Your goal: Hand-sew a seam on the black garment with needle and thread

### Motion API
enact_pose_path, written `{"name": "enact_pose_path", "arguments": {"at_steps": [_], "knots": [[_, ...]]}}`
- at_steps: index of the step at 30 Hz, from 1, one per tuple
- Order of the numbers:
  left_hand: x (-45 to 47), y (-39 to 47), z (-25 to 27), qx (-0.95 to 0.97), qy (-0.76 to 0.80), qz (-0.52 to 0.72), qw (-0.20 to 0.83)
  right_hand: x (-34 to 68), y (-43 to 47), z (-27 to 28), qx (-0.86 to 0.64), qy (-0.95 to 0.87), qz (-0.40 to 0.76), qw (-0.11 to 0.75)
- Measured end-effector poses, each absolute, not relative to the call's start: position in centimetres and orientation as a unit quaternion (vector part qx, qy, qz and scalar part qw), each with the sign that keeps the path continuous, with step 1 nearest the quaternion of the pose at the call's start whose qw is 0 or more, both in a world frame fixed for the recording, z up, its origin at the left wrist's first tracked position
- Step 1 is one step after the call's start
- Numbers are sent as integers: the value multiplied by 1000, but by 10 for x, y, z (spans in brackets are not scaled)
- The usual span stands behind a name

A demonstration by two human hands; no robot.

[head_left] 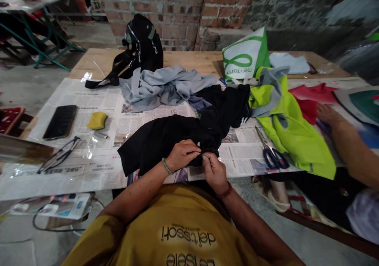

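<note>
A black garment (166, 133) lies crumpled across the newspaper in front of me. My left hand (182, 154), with a green bead bracelet at the wrist, pinches the garment's near edge, where a small white spot shows. Close beside it, my right hand (215, 172), wearing a red bracelet, has thumb and fingers closed on the same edge. The fingertips of both hands almost meet; whether anything small is between them cannot be made out. Dark blue-handled scissors (274, 155) lie to the right of my hands, blades slightly apart.
Newspaper (97, 159) covers the table. At left are a phone (60, 121), a yellow sponge (97, 120) and glasses (60, 155). Grey cloth (168, 86), a black bag (148, 44) and a white-green bag (245, 58) stand behind. Lime cloth (302, 143) and another person's arm (352, 143) are at right.
</note>
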State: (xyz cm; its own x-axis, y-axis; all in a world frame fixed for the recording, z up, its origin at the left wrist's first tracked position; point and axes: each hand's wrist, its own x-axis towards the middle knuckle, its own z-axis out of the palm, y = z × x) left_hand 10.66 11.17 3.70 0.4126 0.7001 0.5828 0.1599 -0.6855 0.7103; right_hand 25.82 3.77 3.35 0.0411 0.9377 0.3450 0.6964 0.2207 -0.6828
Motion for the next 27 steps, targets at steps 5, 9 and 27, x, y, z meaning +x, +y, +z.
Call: {"name": "enact_pose_path", "arguments": {"at_steps": [5, 9, 27], "knots": [[105, 113, 37, 796, 263, 464, 287, 257, 40, 34, -605, -673, 151, 397], [105, 113, 35, 803, 257, 460, 277, 257, 40, 30, -601, -674, 142, 404], [108, 111, 37, 749, 317, 496, 304, 250, 42, 34, -622, -602, 269, 423]]}}
